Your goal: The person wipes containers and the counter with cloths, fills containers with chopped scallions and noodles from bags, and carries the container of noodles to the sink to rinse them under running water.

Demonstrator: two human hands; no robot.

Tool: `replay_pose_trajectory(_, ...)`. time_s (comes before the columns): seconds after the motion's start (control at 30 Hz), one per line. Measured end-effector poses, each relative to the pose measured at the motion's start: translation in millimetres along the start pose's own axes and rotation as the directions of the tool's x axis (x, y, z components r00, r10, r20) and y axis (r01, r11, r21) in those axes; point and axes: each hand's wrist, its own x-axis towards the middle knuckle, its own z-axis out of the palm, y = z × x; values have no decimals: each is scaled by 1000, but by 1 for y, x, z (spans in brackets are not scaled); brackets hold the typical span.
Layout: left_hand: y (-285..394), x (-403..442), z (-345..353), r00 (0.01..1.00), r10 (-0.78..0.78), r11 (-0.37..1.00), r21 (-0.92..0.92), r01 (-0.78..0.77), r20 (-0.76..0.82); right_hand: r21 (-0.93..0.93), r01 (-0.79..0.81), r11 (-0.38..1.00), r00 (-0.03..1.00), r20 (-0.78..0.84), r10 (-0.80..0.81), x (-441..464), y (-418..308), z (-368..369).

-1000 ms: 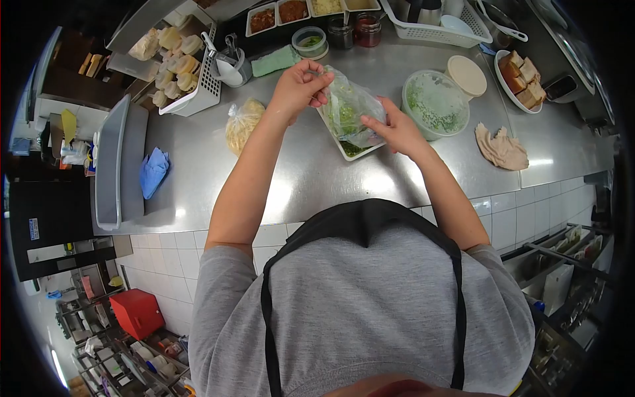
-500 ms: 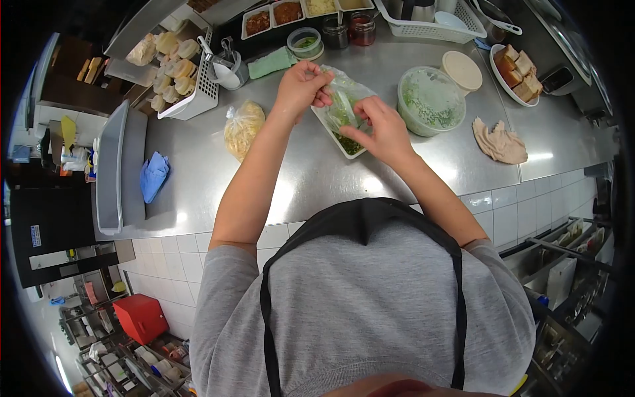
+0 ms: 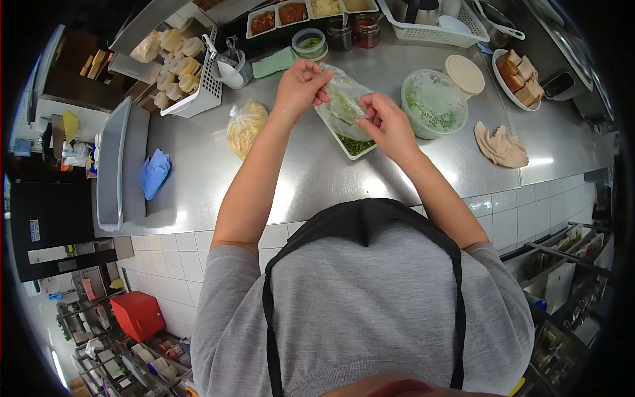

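Observation:
A clear plastic bag (image 3: 344,99) with bits of green inside is stretched between my two hands. My left hand (image 3: 303,87) pinches its upper left edge. On the other side my right hand (image 3: 387,126) grips the bag's edge between thumb and fingers. Beneath the bag, a white rectangular tray (image 3: 359,157) holds chopped greens (image 3: 354,143), partly covered from view. Just right of my right hand stands a round clear tub (image 3: 433,104) of chopped greens. To the left of my left forearm lies a tied bag of yellow shreds (image 3: 246,129).
A round lid (image 3: 464,75), a crumpled beige cloth (image 3: 501,145) and a dish of bread chunks (image 3: 518,79) lie to the right. A green cloth (image 3: 275,63), small tub (image 3: 309,44) and jars (image 3: 366,32) sit behind. A grey bin (image 3: 119,169) and blue cloth (image 3: 156,173) are left.
My right hand has closed its thumb and fingers on the bag's edge, where they were spread before. The bag now looks flatter and wider over the tray.

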Motion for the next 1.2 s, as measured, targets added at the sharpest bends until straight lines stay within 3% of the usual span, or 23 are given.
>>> replay_pose_trajectory(0.13,1,-1,-2,1000,-14,1000,-11,14,10,-106,129,986,991,34,-126,5,15,-1)
replay_pose_trajectory(0.2,2,-1,-3,1000,-22,1000,7,22,-1,-208,316,926,944,-25,-328,7,18,-2)
replay_pose_trajectory(0.23,3,-1,-3,1000,-23,1000,7,23,0,-208,315,926,945,-24,-327,7,16,-3)
replay_pose_trajectory(0.3,3,1,-3,999,-29,999,28,29,-23,-105,164,981,986,20,-163,7,10,-6)
replay_pose_trajectory(0.43,3,2,-3,1000,-20,1000,23,20,-7,-93,147,985,989,32,-144,11,19,-4)
replay_pose_trajectory(0.5,3,1,-3,1000,-21,1000,15,21,-6,-264,225,938,974,21,-227,12,22,-1)
replay_pose_trajectory(0.53,3,1,-2,1000,-21,1000,15,21,-8,-263,227,938,973,24,-229,13,22,0)
replay_pose_trajectory(0.63,3,0,-2,1000,-12,1000,9,12,-13,-176,240,955,970,-4,-245,11,18,1)
replay_pose_trajectory(0.73,5,0,-2,1000,-13,999,36,13,-21,-55,139,989,989,60,-136,12,14,-3)
replay_pose_trajectory(0.8,5,-1,-3,1000,2,1000,20,-2,-6,-299,327,896,945,107,-309,15,26,-3)
replay_pose_trajectory(0.9,4,-1,-4,1000,8,1000,23,-8,-15,-363,351,863,934,68,-351,14,23,-1)
replay_pose_trajectory(0.93,4,-1,-4,1000,8,1000,22,-7,-15,-363,350,863,934,69,-350,13,19,-2)
replay_pose_trajectory(1.0,5,-2,-4,999,31,1000,-3,-31,-15,-138,193,971,979,97,-181,12,11,-5)
replay_pose_trajectory(1.03,5,-2,-5,999,31,1000,-3,-31,-16,-138,193,971,979,97,-181,12,12,-5)
replay_pose_trajectory(1.1,5,0,-6,1000,7,997,70,-6,-17,-327,181,928,981,126,-147,14,16,-5)
replay_pose_trajectory(1.2,1,0,-6,1000,11,992,125,-11,2,-397,253,882,967,100,-232,14,18,-4)
